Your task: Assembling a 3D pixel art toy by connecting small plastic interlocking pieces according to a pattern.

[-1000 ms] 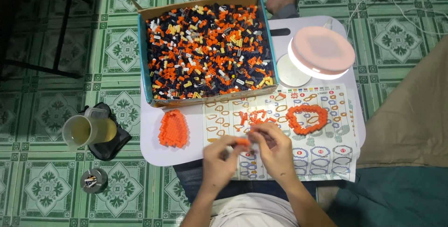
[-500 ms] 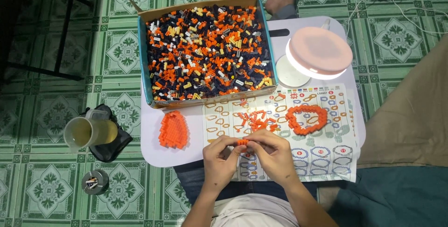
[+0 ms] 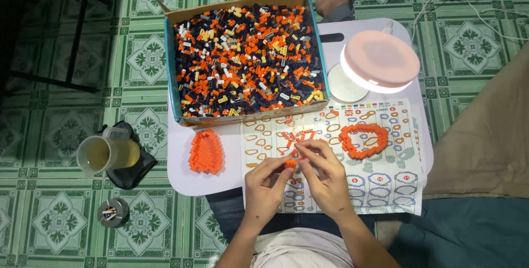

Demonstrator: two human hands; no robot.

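My left hand (image 3: 266, 186) and my right hand (image 3: 324, 175) meet over a printed instruction sheet (image 3: 380, 185) on a small white table (image 3: 187, 174). The left fingers pinch a small orange brick piece (image 3: 290, 164); the right fingertips touch it from the other side. Loose orange bricks (image 3: 295, 135) lie on the sheet just beyond the hands. An orange ring-shaped build (image 3: 363, 139) rests to the right, and a solid orange build (image 3: 206, 151) lies to the left of the sheet.
A cardboard box (image 3: 175, 97) full of orange, black, white and yellow small bricks fills the table's far side. A round pink lamp (image 3: 380, 59) stands at the right. On the green tiled floor sit a cup of yellowish drink (image 3: 104, 155) and an ashtray (image 3: 112, 212).
Both hands have stayed together over the sheet, shifting slightly while working the small orange piece between the fingertips. Everything else is unmoved.
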